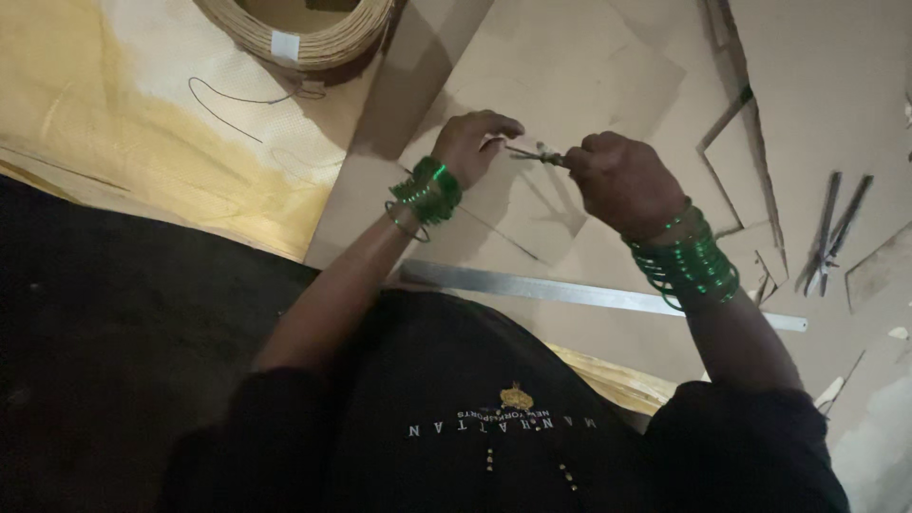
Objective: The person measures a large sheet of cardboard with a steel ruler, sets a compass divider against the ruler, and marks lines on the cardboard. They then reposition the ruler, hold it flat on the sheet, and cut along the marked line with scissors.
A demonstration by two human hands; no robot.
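My left hand (472, 142) and my right hand (622, 180) meet over a brown cardboard sheet (570, 66), both wrists wearing stacks of green bangles (427, 193). Between the fingertips of both hands is a small dark metal tool (534, 154), thin and pointed; my right hand grips its near end and my left hand pinches its tip. A thin wire or strand (499, 231) trails down from the hands across the cardboard. A long steel ruler (570, 291) lies flat just below the hands.
A coil of pale cane or cord (304, 38) sits at the top, on a yellow and white woven sheet (142, 123). Scissors or pliers (831, 237) lie to the right among cut cardboard scraps (750, 152). Dark cloth (123, 332) covers the lower left.
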